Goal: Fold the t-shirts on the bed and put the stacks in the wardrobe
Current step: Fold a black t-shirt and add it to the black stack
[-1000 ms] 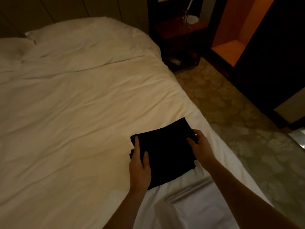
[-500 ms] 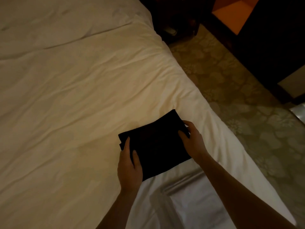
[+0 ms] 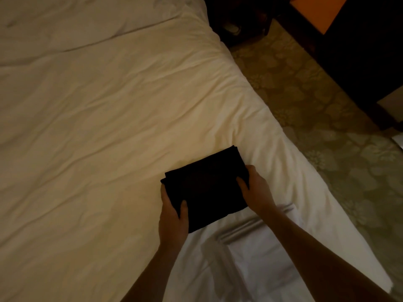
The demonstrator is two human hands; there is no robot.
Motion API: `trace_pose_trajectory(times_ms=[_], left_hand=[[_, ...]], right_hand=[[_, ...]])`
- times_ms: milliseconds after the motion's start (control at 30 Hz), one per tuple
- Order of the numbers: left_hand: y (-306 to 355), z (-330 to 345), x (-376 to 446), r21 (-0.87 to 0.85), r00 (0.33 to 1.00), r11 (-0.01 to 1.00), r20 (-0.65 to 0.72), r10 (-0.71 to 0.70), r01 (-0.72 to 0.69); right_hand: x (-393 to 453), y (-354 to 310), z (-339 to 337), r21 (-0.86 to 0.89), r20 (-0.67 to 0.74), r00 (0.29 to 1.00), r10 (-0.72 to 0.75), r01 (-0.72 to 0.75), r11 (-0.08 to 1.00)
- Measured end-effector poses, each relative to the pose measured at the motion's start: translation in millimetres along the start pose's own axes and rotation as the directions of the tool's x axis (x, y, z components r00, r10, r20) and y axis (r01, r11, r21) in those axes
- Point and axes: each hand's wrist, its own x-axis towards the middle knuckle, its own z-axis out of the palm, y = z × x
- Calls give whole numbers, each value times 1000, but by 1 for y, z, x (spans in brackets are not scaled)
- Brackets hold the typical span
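Head view looks down on the bed [image 3: 91, 131], its pale cover creased and filling most of the left side. To the right runs the carpet [image 3: 322, 118], patterned with faint blossoms, and beyond it stands dark furniture [image 3: 359, 62] with an orange panel [image 3: 314, 12] at the top edge. Whether that is the wardrobe I cannot say in this dim light. A white folded sheet [image 3: 257, 253] lies at the near corner of the bed, between my forearms.

On the cover, near the bed's right edge, sits the black stack [image 3: 207, 188] of folded t-shirts — a neat, roughly square bundle turned at an angle, its near end overlapping the white sheet. How many shirts it holds is lost in the dark.

My left hand [image 3: 173, 216] grips the stack's left edge, thumb on top and fingers going under the cloth. My right hand [image 3: 256, 190] holds the right edge the same way — thumb laid over the top, fingers curled round the side. Both hands are closed on the stack, one on each side.
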Motion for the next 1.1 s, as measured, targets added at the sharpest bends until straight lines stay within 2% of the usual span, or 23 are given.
trace_pose_trajectory(times_ms=[67, 133, 200, 300, 400, 500, 567, 633, 700, 800, 900, 967, 1033, 1067, 1100], left_hand=[[4, -6, 5, -17, 999, 1000, -37, -23, 22], [6, -11, 12, 86, 995, 995, -94, -38, 46], [3, -12, 19, 140, 998, 989, -45, -36, 42], [-10, -6, 30, 5, 994, 998, 90, -58, 58], [-10, 2, 30, -97, 988, 990, 132, -84, 98], [-11, 8, 25, -276, 941, 905, 190, -279, 324], [-10, 11, 24, -352, 905, 839, 260, -338, 415], [-10, 13, 23, -395, 906, 821, 274, -323, 412], [-8, 14, 24, -423, 927, 829, 246, -284, 366], [-19, 19, 29, -344, 932, 872, 221, -286, 349], [-30, 22, 32, -379, 935, 860, 226, -272, 342], [-20, 20, 26, -363, 953, 883, 170, -250, 296], [-4, 14, 19, -221, 979, 958, -57, -198, 181], [5, 10, 18, -104, 976, 992, -198, -87, 67], [14, 7, 18, 20, 956, 997, -283, 72, -70]], right_hand=[[2, -3, -2, -9, -19, 999, -29, 29, 1000], [3, -7, -1, -61, -57, 995, -80, 77, 995], [2, -7, 2, -136, -108, 987, -122, 107, 985], [-1, 2, 8, -212, -143, 988, -54, 23, 977], [0, 5, 8, -26, -80, 991, 104, -106, 994], [6, 6, 6, 50, 11, 987, 162, -163, 985], [12, 9, 5, 80, 45, 982, 184, -187, 979], [16, 12, 5, 95, 50, 984, 171, -175, 980], [17, 12, 4, 86, -17, 992, 128, -126, 988], [19, 13, -1, -43, -61, 997, 44, -47, 998], [21, 14, -4, -172, -67, 996, -53, 41, 984], [16, 10, -1, -283, -169, 970, -175, 122, 951], [9, -2, 5, -385, -291, 898, -330, 206, 900], [8, -10, 7, -424, -309, 863, -401, 252, 870], [9, -18, 10, -461, -297, 835, -463, 299, 836]])
